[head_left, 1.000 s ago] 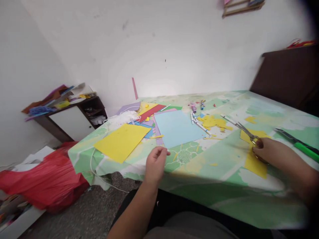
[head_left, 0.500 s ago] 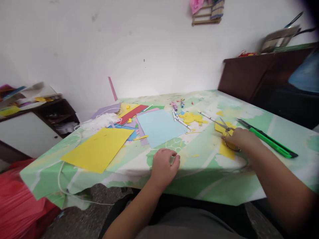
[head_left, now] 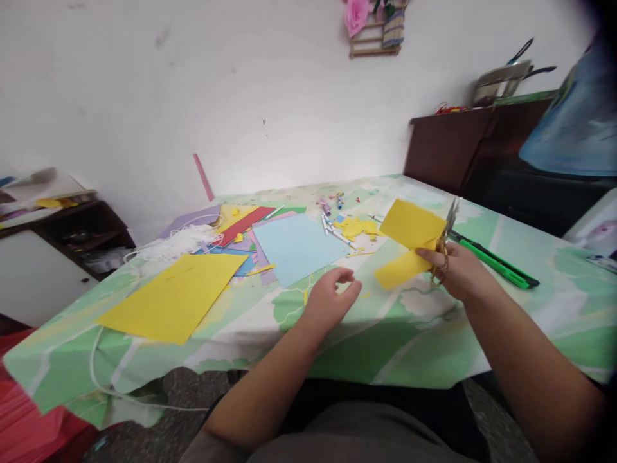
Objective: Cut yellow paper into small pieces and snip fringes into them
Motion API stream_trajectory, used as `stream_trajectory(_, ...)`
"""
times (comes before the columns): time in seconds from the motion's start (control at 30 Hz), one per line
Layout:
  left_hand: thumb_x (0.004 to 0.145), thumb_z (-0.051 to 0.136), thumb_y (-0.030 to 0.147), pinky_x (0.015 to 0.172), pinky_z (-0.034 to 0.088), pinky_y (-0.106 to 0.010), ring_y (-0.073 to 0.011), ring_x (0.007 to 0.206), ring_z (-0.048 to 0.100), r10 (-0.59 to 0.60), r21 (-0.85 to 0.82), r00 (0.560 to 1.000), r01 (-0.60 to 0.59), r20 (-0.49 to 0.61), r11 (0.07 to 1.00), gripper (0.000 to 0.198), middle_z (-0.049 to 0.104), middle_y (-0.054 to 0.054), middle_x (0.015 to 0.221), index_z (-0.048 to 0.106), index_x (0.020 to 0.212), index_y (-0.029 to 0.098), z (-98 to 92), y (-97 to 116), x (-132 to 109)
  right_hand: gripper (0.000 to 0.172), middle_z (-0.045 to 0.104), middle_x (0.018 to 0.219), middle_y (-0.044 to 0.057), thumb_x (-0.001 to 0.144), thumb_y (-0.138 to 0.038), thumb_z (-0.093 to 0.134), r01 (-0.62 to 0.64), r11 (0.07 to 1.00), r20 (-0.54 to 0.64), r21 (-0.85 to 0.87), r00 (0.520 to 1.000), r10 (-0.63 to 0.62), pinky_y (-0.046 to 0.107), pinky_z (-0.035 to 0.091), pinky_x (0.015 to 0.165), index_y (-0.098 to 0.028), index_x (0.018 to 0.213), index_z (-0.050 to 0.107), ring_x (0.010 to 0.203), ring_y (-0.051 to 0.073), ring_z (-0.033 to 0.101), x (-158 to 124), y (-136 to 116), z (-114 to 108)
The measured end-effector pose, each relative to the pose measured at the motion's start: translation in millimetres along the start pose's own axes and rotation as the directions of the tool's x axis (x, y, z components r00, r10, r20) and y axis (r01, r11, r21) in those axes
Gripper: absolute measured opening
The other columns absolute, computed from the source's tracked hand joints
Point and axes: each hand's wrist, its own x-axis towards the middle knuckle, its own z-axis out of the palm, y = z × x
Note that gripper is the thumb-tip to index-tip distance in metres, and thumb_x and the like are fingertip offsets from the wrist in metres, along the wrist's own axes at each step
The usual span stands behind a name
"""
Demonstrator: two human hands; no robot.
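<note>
- Table [head_left: 255, 321], cloth-covered; dial laid on it, 12 toward the wall, 6 toward the wearer. Near edge curves along 6, cloth draping over it. Cloth shows between the hands and beyond the right wrist toward 3–4.
- Large yellow sheet [head_left: 176, 296] at 9, near corner close to the near edge.
- Light-blue sheet [head_left: 299, 244] toward 11 from the left hand.
- Left hand [head_left: 332, 299]: holding nothing, fingers loosely curled, thumb apart, over the cloth's near part. Contact with the cloth: cannot tell.
- Right hand [head_left: 456, 267]: gripping scissors and yellow paper together, on the 3 side.
- Yellow paper [head_left: 412, 223]: two panels reaching from the fingers toward 10 and 9; cannot tell if joined.
- Green-handled cutter [head_left: 496, 260]: just beyond the right hand, long axis 10 to 4.
- Scissors [head_left: 452, 220]: in the right hand, long axis steep, blades up toward 1, loops toward 7.
- Versus 0.5 s ago: paper raised off the cloth; scissors swung from about 10 to 1.
</note>
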Motion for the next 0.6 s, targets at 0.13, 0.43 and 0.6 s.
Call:
stream_trajectory(0.13, 0.074, 0.053, 0.043, 0.078, 0.047, -0.031, -0.0209, 0.102, 0.055, -0.102, -0.399, 0.967, 0.192, 0.235, 0.897, 0.040, 0.056, -0.011, 0.118, 0.054, 0.105, 0.017, 20.8, 26, 24, 0.039, 0.064, 0.081, 0.004, 0.062, -0.049, 0.054, 0.051, 0.973, 0.166, 0.223, 0.982, -0.089, 0.030, 0.047, 0.062, -0.023, 0.090, 0.059, 0.071, 0.019, 0.060, -38, -19, 20)
stream_trajectory(0.43, 0.065, 0.064, 0.032, 0.080, 0.045, -0.034, -0.0221, 0.090, 0.059, 0.095, -0.609, 0.951, 0.109, 0.293, 0.786, 0.038, 0.064, -0.011, 0.102, 0.060, 0.096, 0.011, 21.4, 35, 13, 0.033, 0.065, 0.081, 0.003, 0.060, -0.042, 0.068, -0.031, 0.810, 0.356, 0.586, 0.908, -0.222, 0.033, 0.049, 0.071, -0.023, 0.085, 0.062, 0.080, 0.021, 0.061, -84, -7, 24)
stream_trajectory(0.6, 0.065, 0.060, 0.030, 0.073, 0.046, -0.032, -0.0201, 0.082, 0.060, 0.085, -0.321, 0.981, -0.025, 0.174, 0.947, 0.031, 0.065, -0.009, 0.092, 0.059, 0.090, 0.012, -11.3, 43, 16, 0.030, 0.063, 0.091, 0.004, 0.063, -0.050, 0.063, 0.045, 0.770, 0.209, 0.637, 0.951, -0.228, 0.031, 0.047, 0.075, -0.022, 0.074, 0.058, 0.087, 0.019, 0.059, -72, -2, 17)
